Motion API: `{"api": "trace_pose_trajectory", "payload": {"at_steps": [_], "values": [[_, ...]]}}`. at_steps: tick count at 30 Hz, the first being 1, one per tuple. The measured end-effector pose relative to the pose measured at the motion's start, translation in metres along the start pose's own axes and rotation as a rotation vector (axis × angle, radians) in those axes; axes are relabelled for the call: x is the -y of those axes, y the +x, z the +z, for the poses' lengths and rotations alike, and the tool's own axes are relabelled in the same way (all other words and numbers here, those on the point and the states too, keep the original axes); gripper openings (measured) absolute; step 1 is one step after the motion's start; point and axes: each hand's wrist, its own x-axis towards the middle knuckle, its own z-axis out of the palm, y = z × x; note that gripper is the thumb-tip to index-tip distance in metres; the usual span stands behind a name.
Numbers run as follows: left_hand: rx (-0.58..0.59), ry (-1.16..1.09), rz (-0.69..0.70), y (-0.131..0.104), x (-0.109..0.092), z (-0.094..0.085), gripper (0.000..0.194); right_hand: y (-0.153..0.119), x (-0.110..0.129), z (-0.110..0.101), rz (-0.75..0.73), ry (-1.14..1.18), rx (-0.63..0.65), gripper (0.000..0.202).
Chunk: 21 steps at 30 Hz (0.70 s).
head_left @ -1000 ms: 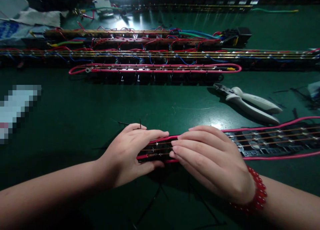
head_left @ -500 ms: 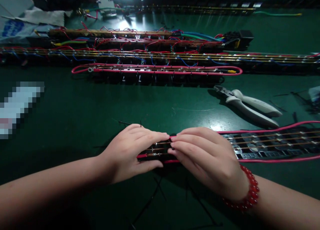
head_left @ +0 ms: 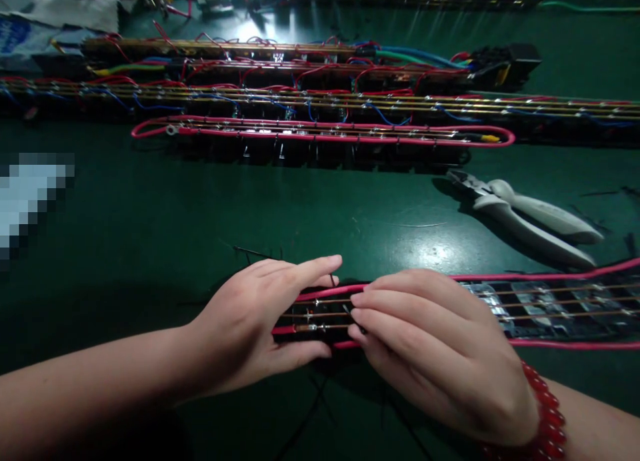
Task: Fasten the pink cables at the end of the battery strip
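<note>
In the head view, a long wired strip (head_left: 543, 314) lies along the near side of the table, with copper-coloured rods and a red cable (head_left: 530, 276) along its far and near edges. My left hand (head_left: 255, 304) spans its left part, fingers stretched over the far edge and thumb apart at the near edge. A thin black tie end (head_left: 333, 281) sticks up by its fingertips. Over the strip, just right of it, my right hand (head_left: 440, 347) is closed, its fingertips pinched at a small black cable tie (head_left: 347, 309) that is mostly hidden. A red bead bracelet (head_left: 550, 414) circles that wrist.
White-handled cutting pliers (head_left: 530, 217) lie beyond the strip on the right. A similar strip with a looped red cable (head_left: 320, 139) lies farther back. Behind it are longer wired assemblies (head_left: 425, 105). Loose black tie pieces (head_left: 255, 252) are scattered on the green table (head_left: 200, 201).
My left index finger has lifted from the red cable, and the gap between my hands shows more of the rods. My right hand remains pinched. The whole view has shifted slightly.
</note>
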Motion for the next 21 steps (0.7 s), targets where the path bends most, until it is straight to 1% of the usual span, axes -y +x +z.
{"api": "trace_pose_trajectory", "payload": {"at_steps": [3, 5, 8, 13, 17, 21], "values": [[-0.005, -0.008, -0.022, -0.0007, -0.0003, -0.001, 0.07, 0.0007, -0.0006, -0.0046, -0.019, 0.019, -0.045, 0.008], [-0.004, 0.007, -0.025, -0.0007, -0.0009, -0.0022, 0.064, 0.0019, -0.0017, -0.0081, -0.002, 0.06, -0.055, 0.008], [0.003, 0.034, -0.014, 0.0, -0.0018, -0.0034, 0.054, 0.0043, -0.0032, -0.0111, 0.003, 0.1, -0.034, 0.008], [0.03, 0.05, -0.007, 0.0023, -0.0015, -0.0036, 0.046, 0.0035, -0.0021, -0.0084, -0.035, 0.076, -0.049, 0.012], [0.063, 0.031, -0.007, 0.0045, -0.0008, -0.0041, 0.041, 0.0016, -0.0001, -0.005, -0.026, 0.057, -0.051, 0.013], [0.047, 0.034, 0.006, 0.0051, -0.0012, -0.0041, 0.04, 0.0019, 0.0005, -0.0033, -0.034, 0.05, -0.045, 0.01]]}}
